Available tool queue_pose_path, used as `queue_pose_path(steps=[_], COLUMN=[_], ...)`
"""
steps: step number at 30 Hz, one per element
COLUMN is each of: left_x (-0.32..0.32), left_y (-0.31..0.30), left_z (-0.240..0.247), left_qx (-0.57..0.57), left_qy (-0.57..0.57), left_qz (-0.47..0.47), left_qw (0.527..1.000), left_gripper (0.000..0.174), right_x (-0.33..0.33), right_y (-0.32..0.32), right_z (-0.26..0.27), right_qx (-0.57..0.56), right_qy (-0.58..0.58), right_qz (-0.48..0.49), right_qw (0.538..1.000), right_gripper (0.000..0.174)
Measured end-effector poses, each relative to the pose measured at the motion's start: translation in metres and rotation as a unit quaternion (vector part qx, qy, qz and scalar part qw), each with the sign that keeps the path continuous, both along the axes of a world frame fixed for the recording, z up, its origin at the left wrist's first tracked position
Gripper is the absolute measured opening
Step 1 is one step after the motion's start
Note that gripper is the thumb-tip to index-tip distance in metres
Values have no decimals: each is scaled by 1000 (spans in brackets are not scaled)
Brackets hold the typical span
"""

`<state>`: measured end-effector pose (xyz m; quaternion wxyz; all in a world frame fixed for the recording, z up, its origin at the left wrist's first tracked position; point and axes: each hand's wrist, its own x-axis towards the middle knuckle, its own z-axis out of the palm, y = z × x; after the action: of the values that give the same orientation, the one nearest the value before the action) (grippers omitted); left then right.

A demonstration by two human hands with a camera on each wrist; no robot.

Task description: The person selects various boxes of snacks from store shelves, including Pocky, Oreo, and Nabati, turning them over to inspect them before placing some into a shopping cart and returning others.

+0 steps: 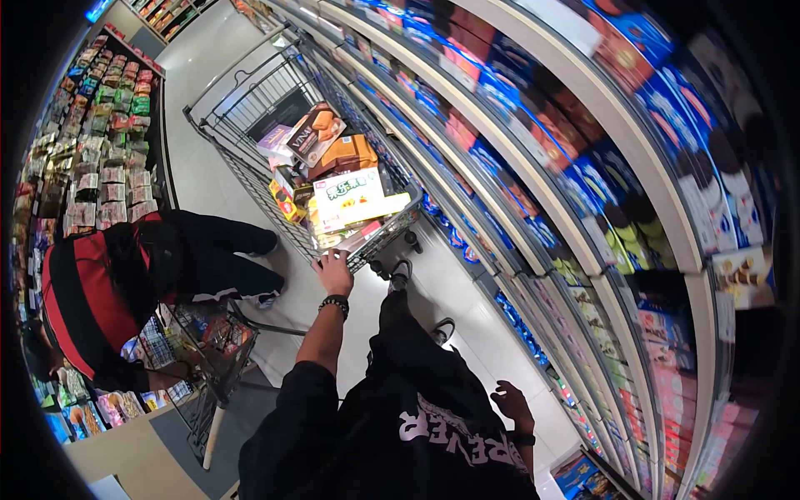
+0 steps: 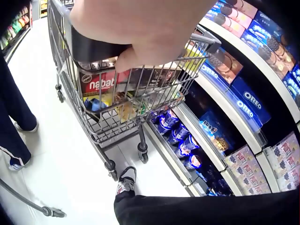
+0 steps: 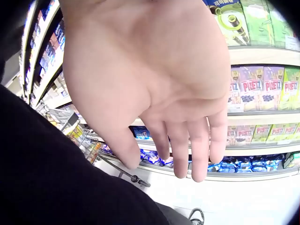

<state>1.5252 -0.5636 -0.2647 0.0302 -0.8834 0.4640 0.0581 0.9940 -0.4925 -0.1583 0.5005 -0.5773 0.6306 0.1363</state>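
My left hand (image 1: 333, 272) grips the near end of a shopping cart (image 1: 242, 137). In the left wrist view, the thumb of this left hand (image 2: 136, 33) curls over the dark cart handle (image 2: 91, 47). Packaged snacks fill the cart: a white box (image 1: 346, 200) with green lettering lies on top, a brown box (image 1: 315, 133) behind it, and a red nabati box (image 2: 101, 82) shows through the wire. My right hand (image 1: 512, 403) hangs at my side. Its fingers (image 3: 180, 150) point down, loosely extended, with nothing in the palm.
Shelves of biscuits (image 1: 533, 142) run close along the right. To the left, a person in red and black (image 1: 92, 292) stands beside another cart (image 1: 221, 350). Hanging snack packets (image 1: 108, 167) line the far left. Pale tiled floor (image 1: 200, 58) extends ahead.
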Motion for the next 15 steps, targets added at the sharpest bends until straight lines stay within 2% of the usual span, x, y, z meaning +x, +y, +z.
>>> queue_pose_path(steps=[2,7,9,13,15], left_x=[13,44,53,80,91], left_y=[-13,-36,-40,-65,-72], left_z=[6,7,4,10,6], left_qx=[-53,-99,-118,-109,-139], left_qy=[24,36,43,61,57], left_qz=[-14,-27,-27,-10,-19], left_qw=[998,994,992,992,988], left_gripper=[42,38,37,34,34], right_x=[7,45,65,99,112], right_y=[-14,-60,-74,-79,-69], right_z=[-15,-43,-48,-51,-53], right_qx=[-35,-112,-88,-30,1], right_qy=[-11,-16,-86,-155,-145], right_qz=[-34,-29,-155,-223,-282], right_qw=[999,993,980,962,948], right_gripper=[48,39,35,37,31])
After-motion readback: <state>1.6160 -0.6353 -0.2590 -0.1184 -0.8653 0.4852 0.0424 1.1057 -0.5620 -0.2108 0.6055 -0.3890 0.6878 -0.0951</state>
